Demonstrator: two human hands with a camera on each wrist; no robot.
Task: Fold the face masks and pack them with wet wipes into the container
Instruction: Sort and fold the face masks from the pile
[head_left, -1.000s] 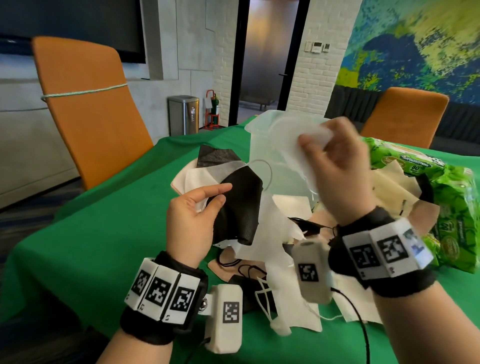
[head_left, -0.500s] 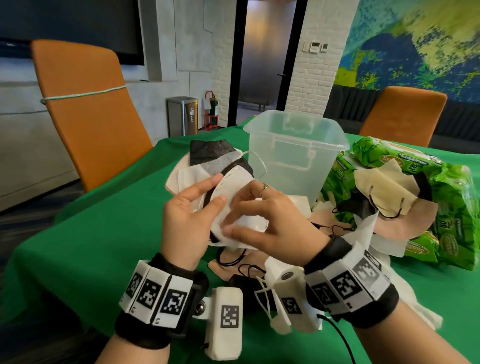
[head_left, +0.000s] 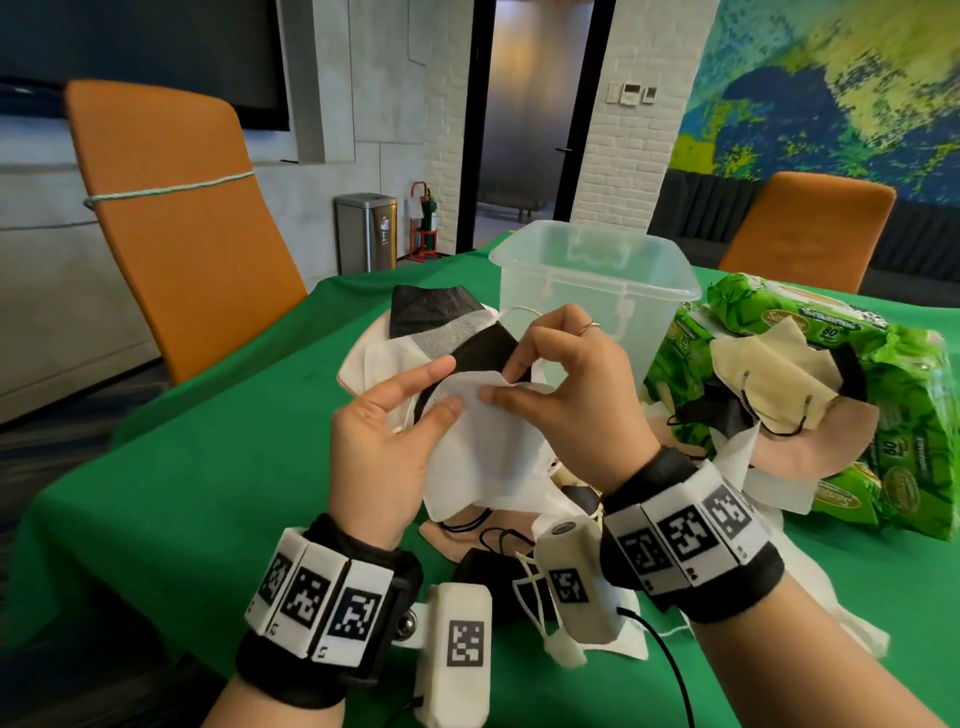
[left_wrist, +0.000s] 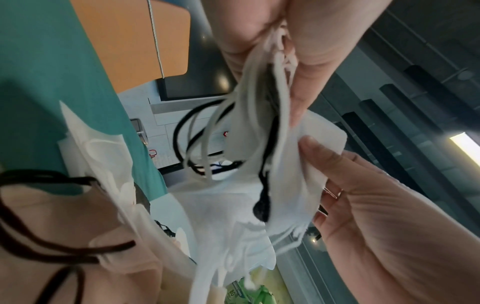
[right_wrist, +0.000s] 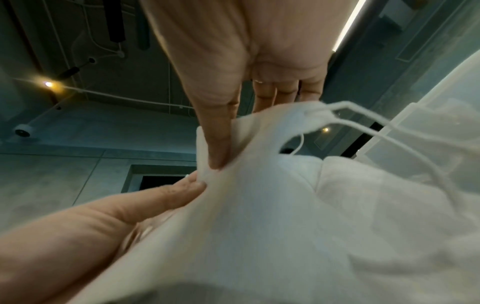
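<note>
Above the table I hold a small stack of face masks with a white mask (head_left: 483, 447) on top and a black one (head_left: 483, 348) behind it. My left hand (head_left: 410, 410) grips the stack from the left, thumb on the white mask's front. My right hand (head_left: 545, 384) pinches the white mask's upper corner between thumb and fingers. The left wrist view shows the white mask (left_wrist: 291, 164) with white and black ear loops hanging. The right wrist view shows my thumb on the mask (right_wrist: 259, 195). The clear container (head_left: 597, 280) stands open behind my hands.
Loose masks in white, black and beige (head_left: 779, 384) lie on the green tablecloth (head_left: 208, 441). Green wet wipe packs (head_left: 904, 395) sit to the right of the container. Orange chairs (head_left: 176, 223) stand at the table's left and far right.
My right hand came down from the container to the stack in my left hand. It now pinches the white mask's top corner, and both hands have lifted slightly.
</note>
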